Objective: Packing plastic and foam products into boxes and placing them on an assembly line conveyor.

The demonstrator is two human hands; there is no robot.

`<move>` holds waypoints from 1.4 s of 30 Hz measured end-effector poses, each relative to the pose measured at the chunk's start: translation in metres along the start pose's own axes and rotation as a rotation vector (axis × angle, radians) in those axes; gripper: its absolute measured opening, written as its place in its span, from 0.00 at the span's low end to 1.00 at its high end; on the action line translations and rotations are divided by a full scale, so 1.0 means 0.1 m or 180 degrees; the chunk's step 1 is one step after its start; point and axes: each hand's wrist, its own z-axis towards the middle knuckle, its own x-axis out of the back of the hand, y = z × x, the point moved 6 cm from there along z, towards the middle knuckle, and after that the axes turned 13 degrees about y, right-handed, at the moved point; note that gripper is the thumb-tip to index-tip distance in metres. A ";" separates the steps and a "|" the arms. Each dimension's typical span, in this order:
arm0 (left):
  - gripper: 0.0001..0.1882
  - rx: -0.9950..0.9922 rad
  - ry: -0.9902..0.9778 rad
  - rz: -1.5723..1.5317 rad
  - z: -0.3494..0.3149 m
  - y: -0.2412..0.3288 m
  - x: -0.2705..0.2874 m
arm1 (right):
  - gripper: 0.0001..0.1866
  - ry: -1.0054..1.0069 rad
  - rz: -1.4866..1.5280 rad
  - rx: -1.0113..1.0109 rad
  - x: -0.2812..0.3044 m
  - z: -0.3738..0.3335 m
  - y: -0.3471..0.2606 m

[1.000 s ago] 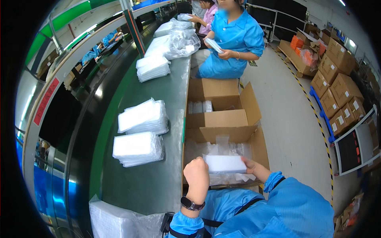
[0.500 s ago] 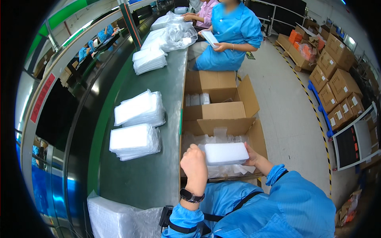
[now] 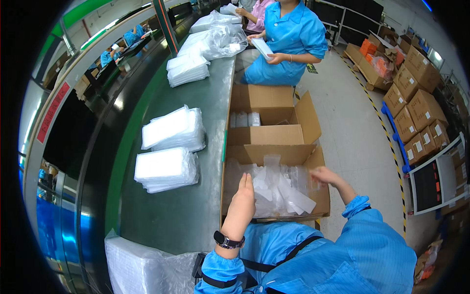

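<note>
My left hand point(image 3: 241, 200) is raised at the left side of the near cardboard box point(image 3: 319, 197), its fingers stretched out with nothing in them. Over the same box's right wall is my right hand point(image 3: 325, 175), fingers pointing left; they look loosely parted, with no held thing visible. Between the two hands lies a heap of clear and frosted plastic pieces point(image 3: 279, 188) inside the box. To the left, two stacks of white flat pieces in clear wrap, a nearer stack point(image 3: 164, 166) and a farther stack point(image 3: 171, 128), sit on the green work surface point(image 3: 161, 215).
A second open carton point(image 3: 267, 135) adjoins beyond, with wrapped items inside. Past it a co-worker in blue point(image 3: 289, 36) holds a white piece point(image 3: 262, 48). More wrapped stacks point(image 3: 188, 68) lie farther along the bench. A plastic-wrapped bundle point(image 3: 134, 264) is near my left arm. Cartons point(image 3: 421, 112) stand at right.
The white rectangular piece held between my hands is gone from them. My left fist has opened with fingers straight; my right hand has moved up and to the right.
</note>
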 end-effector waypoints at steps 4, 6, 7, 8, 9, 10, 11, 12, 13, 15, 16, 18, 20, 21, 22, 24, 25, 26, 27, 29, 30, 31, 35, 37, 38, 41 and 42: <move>0.27 0.0274 -0.0175 -0.0037 0.14 0.06 0.08 | 0.18 0.0267 0.1539 0.0390 0.32 0.44 -0.62; 0.25 0.0218 -0.0093 -0.0046 0.18 0.17 0.23 | 0.20 0.0553 0.2417 0.0628 0.43 0.62 -1.07; 0.23 0.0233 -0.0151 -0.0038 0.23 0.19 0.26 | 0.20 0.0575 0.2420 0.0645 0.43 0.86 -1.14; 0.21 0.0256 -0.0200 -0.0011 0.26 0.21 0.30 | 0.21 0.1240 0.2760 0.0489 0.47 1.19 -1.10; 0.21 0.0258 -0.0174 0.0007 0.27 0.22 0.34 | 0.23 0.1888 0.3082 0.0323 0.47 1.39 -1.05; 0.19 0.0180 -0.0001 -0.0006 0.29 0.22 0.43 | 0.23 0.1829 0.3090 0.0356 0.33 1.47 -1.14; 0.16 0.0094 0.0175 -0.0018 0.31 0.22 0.52 | 0.24 0.1608 0.2495 0.0522 0.15 1.52 -1.24; 0.16 0.0121 0.0225 0.0036 0.32 0.22 0.61 | 0.26 0.1373 0.1901 0.0694 -0.06 1.53 -1.37; 0.15 0.0179 0.0031 0.0118 0.31 0.23 0.64 | 0.22 0.0985 0.2205 0.0877 -0.34 1.43 -1.57; 0.13 0.0172 -0.0209 0.0256 0.24 0.20 0.65 | 0.15 0.0883 0.2295 0.1889 -0.63 1.01 -2.12; 0.12 0.0208 -0.0353 0.0284 0.21 0.20 0.63 | 0.13 0.0835 0.2268 0.2365 -0.73 0.69 -2.44; 0.11 0.0191 -0.0557 0.0303 0.14 0.20 0.53 | 0.11 0.0889 0.1959 0.3255 -0.95 0.07 -3.02; 0.11 0.0217 -0.0773 0.0372 0.08 0.24 0.47 | 0.12 0.0651 0.1464 0.3757 -1.24 -0.39 -3.47; 0.11 0.0215 -0.0871 0.0329 0.01 0.20 0.43 | 0.12 0.0599 0.1329 0.4139 -1.41 -0.62 -3.66; 0.12 0.0185 -0.0969 0.0276 -0.01 0.20 0.39 | 0.13 0.0526 0.1223 0.4263 -1.52 -0.78 -3.80; 0.13 0.0300 -0.1102 0.0329 -0.04 0.22 0.41 | 0.18 0.0663 0.0839 0.4566 -1.73 -1.01 -3.95; 0.14 0.0409 -0.1275 0.0343 -0.06 0.20 0.41 | 0.18 0.0637 0.0852 0.4613 -1.80 -1.09 -3.98; 0.14 0.0426 -0.1234 0.0365 -0.05 0.18 0.44 | 0.21 0.0787 0.0305 0.4526 -1.91 -1.13 -3.99; 0.15 0.0446 -0.1128 0.0380 -0.04 0.18 0.48 | 0.23 0.0937 -0.0242 0.4421 -2.01 -1.16 -3.99; 0.15 0.0520 -0.0913 0.0348 -0.03 0.16 0.55 | 0.25 0.0991 -0.0145 0.4438 -2.07 -1.21 -4.00; 0.15 0.0531 -0.0871 0.0353 -0.03 0.14 0.57 | 0.27 0.1063 -0.0055 0.4409 -2.07 -1.22 -4.01; 0.15 0.0482 -0.0833 0.0378 -0.04 0.14 0.59 | 0.27 0.1050 -0.0064 0.4448 -2.07 -1.24 -4.02; 0.14 0.0437 -0.0781 0.0448 -0.02 0.14 0.65 | 0.23 0.1146 0.0569 0.4622 -1.98 -1.37 -4.02; 0.14 0.0461 -0.0643 0.0611 0.00 0.08 0.68 | 0.21 0.0874 0.1065 0.4250 -1.90 -1.29 -3.93; 0.14 0.0552 -0.0513 0.0775 0.01 0.03 0.73 | 0.18 0.0152 0.1930 0.3670 -1.88 -1.21 -3.84; 0.15 0.1052 -0.0227 0.1042 0.03 0.02 0.96 | 0.15 -0.1183 0.3599 0.2320 -1.62 -0.94 -3.31; 0.15 0.1272 -0.0106 0.0991 0.05 0.01 1.04 | 0.16 -0.1424 0.3844 0.1941 -1.50 -0.89 -3.09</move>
